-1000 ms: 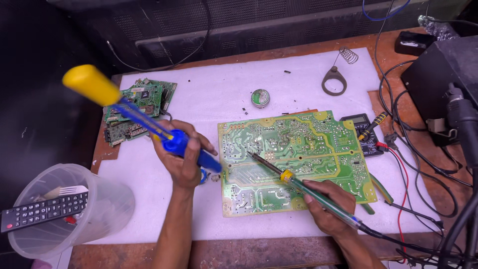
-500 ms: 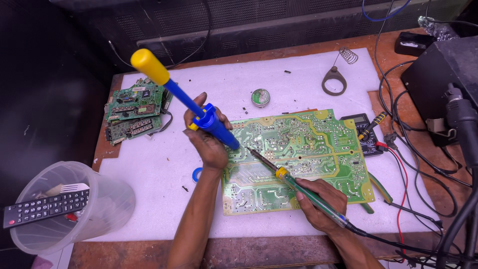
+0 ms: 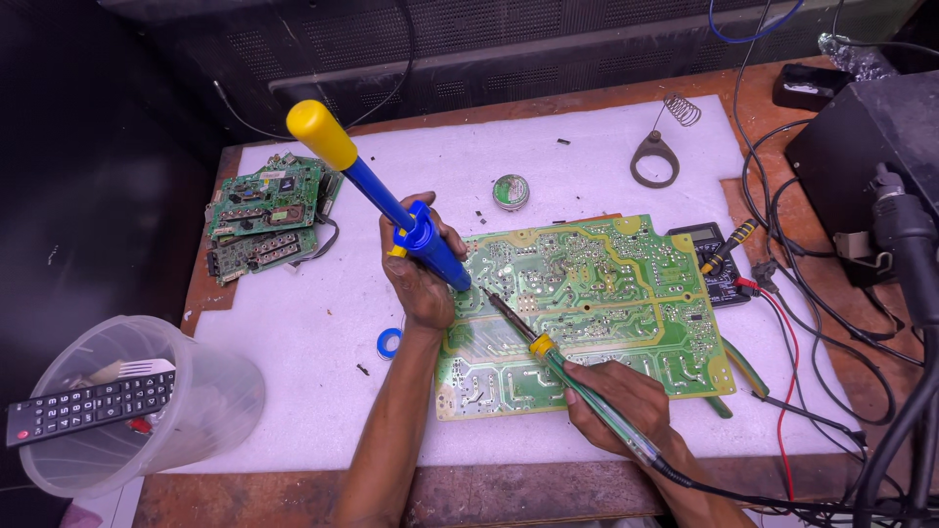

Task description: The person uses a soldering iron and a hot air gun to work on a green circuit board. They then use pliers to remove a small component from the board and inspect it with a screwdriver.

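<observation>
We work on a large green printed circuit board (image 3: 597,313) lying solder side up on the white foam mat (image 3: 293,323) near the middle of the bench.

Our left hand (image 3: 419,274) wraps its fingers tight around a blue desoldering pump with a yellow plunger knob (image 3: 386,200), its tip down at the board's left part. Our right hand (image 3: 626,406) grips a soldering iron with a clear green handle and yellow collar (image 3: 577,386) in closed fingers, its metal tip meeting the board just beside the pump's nozzle. A small round tin (image 3: 510,192) sits just above the board, a blue tape roll (image 3: 389,342) left of it, a stack of smaller green boards (image 3: 266,220) well to the left. A black multimeter (image 3: 706,256) lies at the board's right edge, and a clear plastic tub (image 3: 137,406) holding a black remote control (image 3: 83,406) stands at the lower left.
</observation>
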